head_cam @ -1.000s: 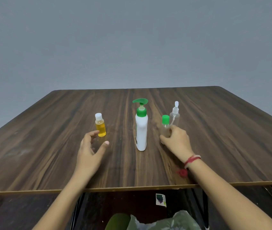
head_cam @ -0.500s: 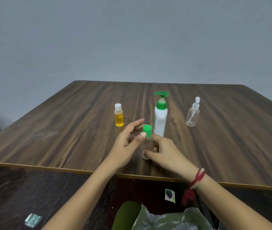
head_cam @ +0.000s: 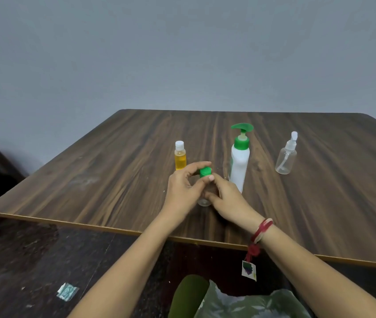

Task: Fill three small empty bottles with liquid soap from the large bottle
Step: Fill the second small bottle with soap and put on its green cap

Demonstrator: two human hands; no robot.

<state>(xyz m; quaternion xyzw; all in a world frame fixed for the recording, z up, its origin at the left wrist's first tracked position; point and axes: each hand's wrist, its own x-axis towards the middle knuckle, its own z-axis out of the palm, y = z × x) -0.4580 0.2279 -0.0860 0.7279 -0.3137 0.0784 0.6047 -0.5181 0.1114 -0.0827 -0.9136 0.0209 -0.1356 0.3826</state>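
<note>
- Fingers [head_cam: 195,167] of my left hand [head_cam: 181,191] pinch green cap [head_cam: 205,172], frame centre.
- Right hand [head_cam: 227,199] curls round clear bottle [head_cam: 203,202] beneath the cap, upright, over table [head_cam: 113,180].
- Behind: yellow bottle [head_cam: 180,159] left, pump bottle [head_cam: 239,166] centre, spray bottle [head_cam: 285,160] right, all standing apart.

Beneath the left hand [head_cam: 180,191] and right hand [head_cam: 227,199] the worktop [head_cam: 113,175] is matt dark wood grain; the small bottle [head_cam: 204,202] between them is clear plastic, its cap [head_cam: 205,172] smooth green plastic.
</note>
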